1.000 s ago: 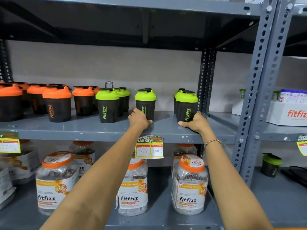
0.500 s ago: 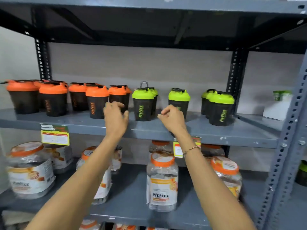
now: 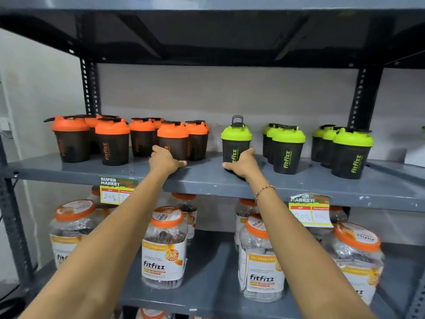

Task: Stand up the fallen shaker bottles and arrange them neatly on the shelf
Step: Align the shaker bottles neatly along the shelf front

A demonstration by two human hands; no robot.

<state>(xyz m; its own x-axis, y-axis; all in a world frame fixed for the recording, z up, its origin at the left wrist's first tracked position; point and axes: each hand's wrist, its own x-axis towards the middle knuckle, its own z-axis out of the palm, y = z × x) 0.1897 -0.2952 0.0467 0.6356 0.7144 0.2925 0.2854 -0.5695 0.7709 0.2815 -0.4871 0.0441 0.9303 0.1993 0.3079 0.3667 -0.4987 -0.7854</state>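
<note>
1. Both bare arms reach up to the grey metal shelf (image 3: 207, 178), where every dark shaker bottle in view stands upright.
2. The left hand (image 3: 164, 161) curls around the base of the front dark translucent shaker bottle with the orange lid (image 3: 173, 140), thumb stretched along the shelf surface to the right, fingers wrapped behind the bottle's foot.
3. That bottle sits at the front right of the orange-lidded group (image 3: 110, 139), which fills the left half of the shelf in loose rows, logos reading down the sides.
4. The right hand (image 3: 242, 163) grips the lower part of a lone dark shaker bottle with a lime-green lid and raised carry loop (image 3: 235, 140); thumb low at the front left, fingers round the right side.
5. This green-lidded bottle stands alone near the shelf's middle, apart from the orange group on its left and from two tight green-lidded clusters (image 3: 287, 148) and (image 3: 350, 151) to its right.
6. A thin beaded bracelet (image 3: 264, 189) circles the right wrist.
7. Yellow-green price tags (image 3: 309, 212) hang from the shelf's front edge, one on the left partly hidden by the left forearm.
8. Below, clear plastic jars with orange lids and white labels (image 3: 164, 247) stand on the lower shelf.
</note>
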